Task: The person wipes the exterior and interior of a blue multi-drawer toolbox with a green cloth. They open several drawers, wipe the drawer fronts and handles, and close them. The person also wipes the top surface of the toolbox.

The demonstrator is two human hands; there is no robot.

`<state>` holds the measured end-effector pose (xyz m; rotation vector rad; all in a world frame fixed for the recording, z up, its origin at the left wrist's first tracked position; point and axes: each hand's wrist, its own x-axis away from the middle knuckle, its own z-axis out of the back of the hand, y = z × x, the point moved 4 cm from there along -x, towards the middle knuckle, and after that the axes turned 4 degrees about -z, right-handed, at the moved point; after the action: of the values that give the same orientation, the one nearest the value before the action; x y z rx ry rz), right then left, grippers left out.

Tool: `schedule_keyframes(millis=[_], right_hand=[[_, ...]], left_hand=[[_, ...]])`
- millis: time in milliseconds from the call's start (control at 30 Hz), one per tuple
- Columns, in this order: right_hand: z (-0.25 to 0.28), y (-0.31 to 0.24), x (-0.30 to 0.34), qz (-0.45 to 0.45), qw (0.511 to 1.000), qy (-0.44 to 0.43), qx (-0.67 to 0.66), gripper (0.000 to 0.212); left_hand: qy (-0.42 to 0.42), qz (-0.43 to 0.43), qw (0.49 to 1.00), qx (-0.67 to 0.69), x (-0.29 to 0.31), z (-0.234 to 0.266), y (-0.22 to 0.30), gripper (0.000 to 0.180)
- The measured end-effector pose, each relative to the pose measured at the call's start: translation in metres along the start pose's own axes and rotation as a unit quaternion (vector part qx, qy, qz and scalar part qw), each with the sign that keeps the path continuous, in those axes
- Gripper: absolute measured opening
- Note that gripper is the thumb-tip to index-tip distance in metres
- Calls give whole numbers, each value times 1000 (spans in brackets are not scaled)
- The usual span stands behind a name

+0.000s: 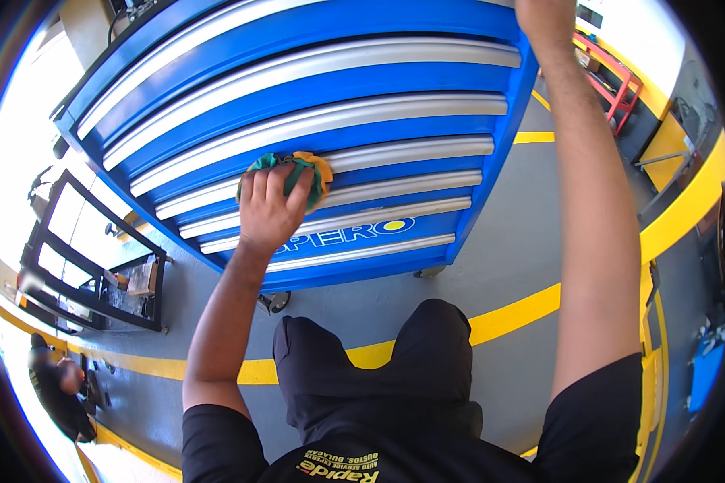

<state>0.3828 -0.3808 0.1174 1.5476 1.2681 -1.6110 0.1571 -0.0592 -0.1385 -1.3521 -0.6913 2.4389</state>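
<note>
nearest to you is your own black shirt (443, 451), with small yellow printed lettering (338, 465) on it, slanting and partly cut by the lower rim. beyond it your dark trousers (370, 394) show, both knees toward the cabinet. your left hand (272, 201) is closed over a bunched green and orange cloth (321, 179), fingers bent across it; the cloth lies under that hand, against the silver drawer pulls (415, 153), left of the middle of the blue tool cabinet (403, 126). your right hand (548, 26) is up at the cabinet's top right corner, well apart from the cloth; its fingers run past the upper rim, so you cannot tell whether it grips or only rests there.

on the lowest part of the front, large white-outlined lettering (354, 233) with a yellow fill at its right end is partly hidden by your left wrist. the cabinet's bottom edge sits just beyond your knees, over a dark caster (275, 303). grey floor (503, 213) runs along its right side, crossed by yellow lines (515, 311). to the left, floor also shows between the cabinet and a black metal frame (114, 212). farther off are another person (56, 394) at lower left and a red metal stand (620, 68) at upper right.
</note>
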Motion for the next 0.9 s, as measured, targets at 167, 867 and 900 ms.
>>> schedule_keyframes(millis=[167,867,900], right_hand=[[0,2,-2,38,999,15,4,24],[-2,8,-1,48,997,35,57,22],[-2,8,-3,57,996,34,57,22]], left_hand=[[-5,-123,992,-29,-35,11,0,35],[-86,20,980,178,-145,27,163,33],[-83,28,976,200,-167,23,181,31]])
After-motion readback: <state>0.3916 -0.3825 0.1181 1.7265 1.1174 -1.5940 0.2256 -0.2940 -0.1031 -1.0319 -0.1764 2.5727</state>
